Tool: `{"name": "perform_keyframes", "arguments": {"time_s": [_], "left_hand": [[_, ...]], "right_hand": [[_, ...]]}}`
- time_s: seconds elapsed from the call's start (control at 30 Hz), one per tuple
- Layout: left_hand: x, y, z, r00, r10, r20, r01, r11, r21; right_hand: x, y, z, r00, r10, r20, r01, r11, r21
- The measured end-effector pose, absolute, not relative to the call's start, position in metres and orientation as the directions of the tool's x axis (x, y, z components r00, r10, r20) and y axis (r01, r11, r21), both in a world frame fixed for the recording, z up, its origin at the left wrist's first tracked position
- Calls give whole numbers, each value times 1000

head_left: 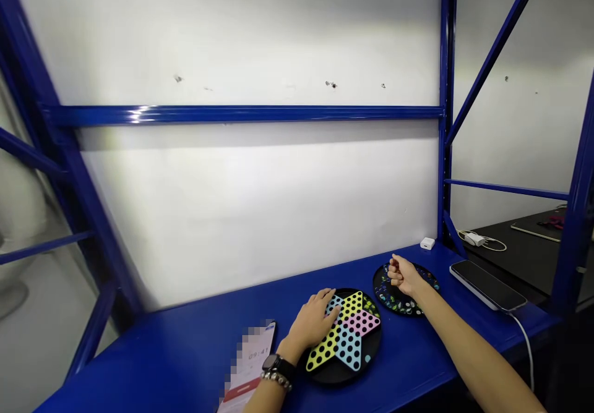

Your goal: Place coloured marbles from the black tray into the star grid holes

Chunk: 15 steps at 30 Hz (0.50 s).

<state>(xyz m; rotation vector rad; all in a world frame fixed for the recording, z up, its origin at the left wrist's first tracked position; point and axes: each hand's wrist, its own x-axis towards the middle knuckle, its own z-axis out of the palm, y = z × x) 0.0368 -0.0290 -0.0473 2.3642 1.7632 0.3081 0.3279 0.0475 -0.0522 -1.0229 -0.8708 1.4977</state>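
The star board (350,339) sits in its black tray (341,377) on the blue tabletop (185,351), near the front edge and between the two forearms. Its yellow, pink and blue arms are laid out flat, so that part looks done. The filling seems barely begun, or not begun at all: every hole I can make out is dark, with no bead clearly seated in one. The upper left of the board is under the hand, so I cannot tell about the holes there.

A few yellow-green beads (371,306) lie beside the star at the upper right, in the gap between its yellow and pink arms, and one pale blue bead (367,358) lies in the gap at the lower right. Most of the loose beads (398,303) are in the second dish (377,274), just beyond the board to the right, scattered around its floor. By that count, nearly all the sorting appears left.

The left hand (316,318) rests across the board's upper left, its grip loose, fingers apart and clamped on nothing visible. The right hand (403,275) is over the second dish, its fingers curled in together; whether a bead is pinched between them, I cannot tell.
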Motion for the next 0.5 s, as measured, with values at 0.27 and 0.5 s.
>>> {"name": "perform_keyframes", "arguments": {"time_s": [0.27, 0.5], "left_hand": [[37, -29, -48, 273, 958, 86, 928, -286, 239], [37, -29, -49, 287, 953, 101, 926, -302, 224]], "right_hand": [[246, 53, -48, -186, 936, 300, 353, 348, -868], [188, 34, -48, -439, 870, 223, 806, 491, -331]]}}
